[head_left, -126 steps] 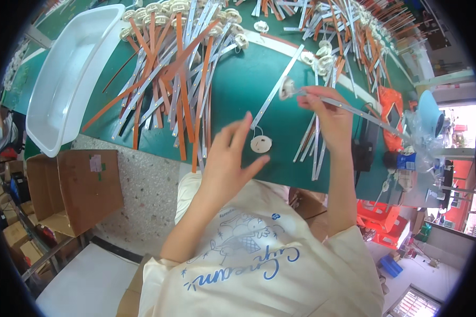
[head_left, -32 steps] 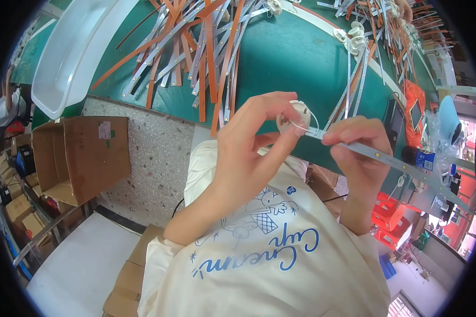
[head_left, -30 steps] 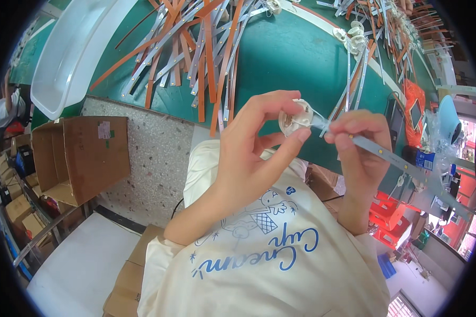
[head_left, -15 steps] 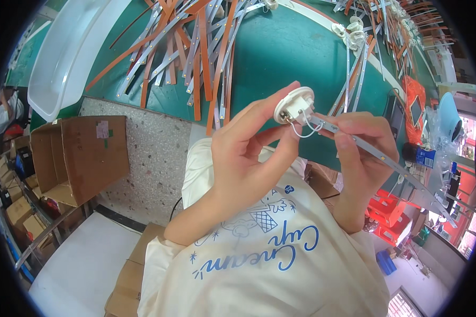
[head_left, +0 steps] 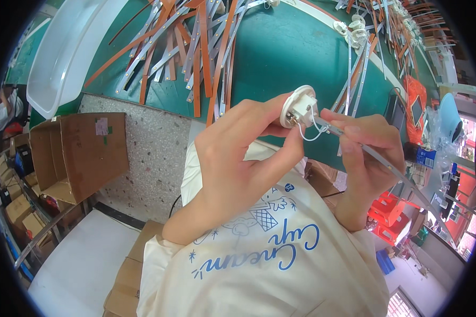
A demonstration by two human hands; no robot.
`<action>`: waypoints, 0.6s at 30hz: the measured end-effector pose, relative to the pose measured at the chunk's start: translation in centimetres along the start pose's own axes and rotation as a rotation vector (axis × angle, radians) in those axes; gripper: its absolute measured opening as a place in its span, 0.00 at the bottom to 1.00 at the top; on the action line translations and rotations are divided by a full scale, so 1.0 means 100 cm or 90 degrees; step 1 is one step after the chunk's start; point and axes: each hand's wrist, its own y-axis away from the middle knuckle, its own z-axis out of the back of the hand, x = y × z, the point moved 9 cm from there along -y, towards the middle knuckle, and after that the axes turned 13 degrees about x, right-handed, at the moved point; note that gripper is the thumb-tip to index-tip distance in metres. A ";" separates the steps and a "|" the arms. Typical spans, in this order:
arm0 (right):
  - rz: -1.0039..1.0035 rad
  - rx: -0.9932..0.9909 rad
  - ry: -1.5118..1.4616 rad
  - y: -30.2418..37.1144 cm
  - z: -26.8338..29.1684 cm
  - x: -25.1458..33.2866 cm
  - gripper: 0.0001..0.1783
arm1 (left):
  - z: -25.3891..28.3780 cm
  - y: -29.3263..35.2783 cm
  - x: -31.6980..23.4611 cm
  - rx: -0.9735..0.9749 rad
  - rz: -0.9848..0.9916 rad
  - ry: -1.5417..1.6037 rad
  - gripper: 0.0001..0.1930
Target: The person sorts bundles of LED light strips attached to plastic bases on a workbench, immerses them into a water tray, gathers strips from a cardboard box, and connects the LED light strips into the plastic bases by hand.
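Observation:
My left hand [head_left: 243,145] pinches a round white plastic lamp cap [head_left: 300,107] by its disc, thumb below and fingers behind. Two thin white wires [head_left: 316,136] loop from the cap to the near end of a narrow LED strip [head_left: 391,166]. That strip is gripped between thumb and fingers of my right hand [head_left: 373,150], and its far end slants down to the right. Both parts are held up above the near edge of the green table [head_left: 280,58]. My left fingertips behind the disc are hidden.
A heap of loose LED strips [head_left: 195,47] lies on the table at the far left, beside a white plastic tub [head_left: 63,58]. More strips with white caps [head_left: 357,37] lie at the far right. An open cardboard box [head_left: 95,156] stands left, red stools [head_left: 388,216] right.
Both hands have shifted slightly to the right with the cap and strip. The strip has turned so its lit face shows less, and the wire loop hangs a little differently.

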 end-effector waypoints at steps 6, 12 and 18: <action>0.004 -0.035 -0.130 0.000 0.001 -0.006 0.08 | 0.000 -0.001 -0.010 -0.010 -0.011 -0.085 0.16; 0.024 -0.003 -0.108 0.000 0.000 -0.007 0.08 | 0.001 -0.001 -0.017 -0.014 -0.035 -0.153 0.15; -0.042 -0.007 -0.035 0.001 0.000 -0.011 0.08 | 0.002 0.001 -0.013 -0.022 -0.045 -0.154 0.15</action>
